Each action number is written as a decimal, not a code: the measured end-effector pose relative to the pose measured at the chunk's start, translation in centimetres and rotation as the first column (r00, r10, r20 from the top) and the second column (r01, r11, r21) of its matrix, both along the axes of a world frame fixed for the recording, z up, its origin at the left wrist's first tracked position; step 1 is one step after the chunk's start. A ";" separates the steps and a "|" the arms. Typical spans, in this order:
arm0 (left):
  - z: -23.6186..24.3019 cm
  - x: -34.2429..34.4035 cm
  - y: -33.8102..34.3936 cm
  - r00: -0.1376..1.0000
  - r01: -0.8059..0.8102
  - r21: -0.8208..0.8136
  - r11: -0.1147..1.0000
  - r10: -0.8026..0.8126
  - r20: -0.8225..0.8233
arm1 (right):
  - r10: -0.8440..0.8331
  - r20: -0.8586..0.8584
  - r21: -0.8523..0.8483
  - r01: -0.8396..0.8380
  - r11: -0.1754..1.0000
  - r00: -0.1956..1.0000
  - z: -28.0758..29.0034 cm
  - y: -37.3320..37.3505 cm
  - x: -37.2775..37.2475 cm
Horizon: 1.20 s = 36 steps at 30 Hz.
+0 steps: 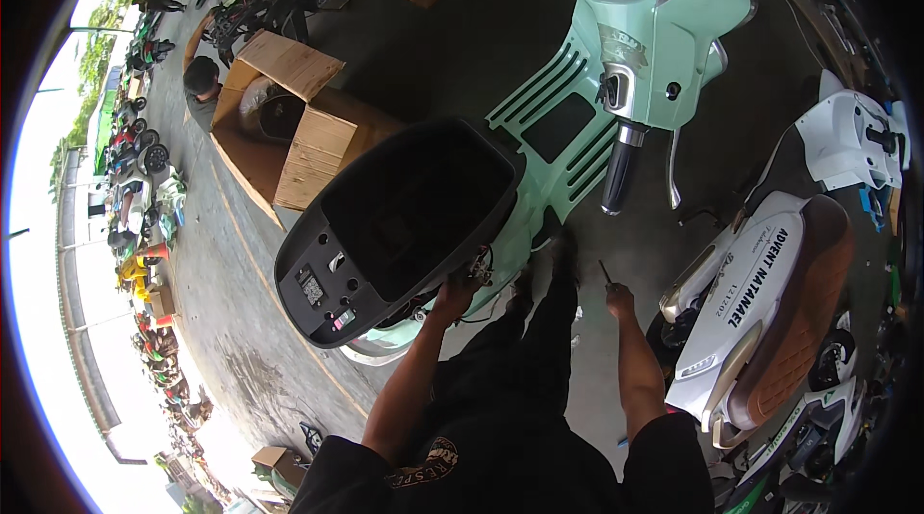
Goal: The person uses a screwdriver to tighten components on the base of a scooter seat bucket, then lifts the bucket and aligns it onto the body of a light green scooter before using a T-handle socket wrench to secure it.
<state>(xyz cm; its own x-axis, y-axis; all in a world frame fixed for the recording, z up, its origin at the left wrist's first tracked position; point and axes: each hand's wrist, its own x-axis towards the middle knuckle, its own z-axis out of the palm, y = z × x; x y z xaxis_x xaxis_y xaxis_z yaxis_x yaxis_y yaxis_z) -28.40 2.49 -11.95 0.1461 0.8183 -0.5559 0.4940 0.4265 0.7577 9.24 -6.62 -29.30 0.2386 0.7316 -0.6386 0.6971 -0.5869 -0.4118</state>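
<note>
In front of me stands a mint-green scooter (561,163) with its black under-seat storage bucket (385,269) exposed. My left hand (455,300) reaches to the scooter's near side, just below the bucket's rim. Its fingers are in shadow beside a tangle of wires and small metal parts (481,266), so their grip cannot be made out. Off to the right, away from the scooter, my right hand (621,301) is closed round a slim dark tool (604,271) that looks like a screwdriver. The tool's tip points up and away from me; its handle is hidden in the fist.
An open cardboard box (316,150) stands beyond the scooter. A person (201,81) is behind it. To my right is a white scooter body with a brown quilted seat (804,312), near a white panel (847,141). The green scooter's handlebar grip (624,167) juts toward me.
</note>
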 end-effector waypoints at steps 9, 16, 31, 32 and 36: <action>2.4 1.3 1.0 0.999 -0.010 -0.063 0.998 0.008 -0.044 | 0.388 0.092 -0.329 -0.339 0.881 0.917 -9.9 -0.6 2.9; 4.9 0.9 -0.1 0.897 -0.314 -0.402 0.860 0.408 0.172 | 0.072 -0.379 -0.036 -0.092 0.995 0.922 6.4 1.4 -9.9; 4.4 2.0 0.9 0.927 -0.323 -0.301 0.897 0.364 0.093 | -0.271 -0.877 -0.218 0.173 0.960 0.396 19.6 5.6 -18.3; 4.1 1.8 0.6 0.923 -0.331 -0.297 0.896 0.372 0.094 | -0.263 -0.878 -0.214 0.164 0.963 0.399 19.6 5.9 -17.6; 2.4 1.2 -0.8 0.908 -0.338 -0.165 0.927 0.367 0.201 | -0.334 -0.868 -0.256 0.246 0.935 0.367 20.6 7.0 -15.9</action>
<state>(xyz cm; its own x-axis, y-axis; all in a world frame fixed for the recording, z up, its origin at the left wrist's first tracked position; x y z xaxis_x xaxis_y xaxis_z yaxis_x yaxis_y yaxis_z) -27.15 1.68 -9.52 -0.0064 0.7662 -0.6426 0.1176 0.6387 0.7604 -6.70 0.39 -8.71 -0.3050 0.6807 -0.6660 -0.2583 -0.7323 -0.6302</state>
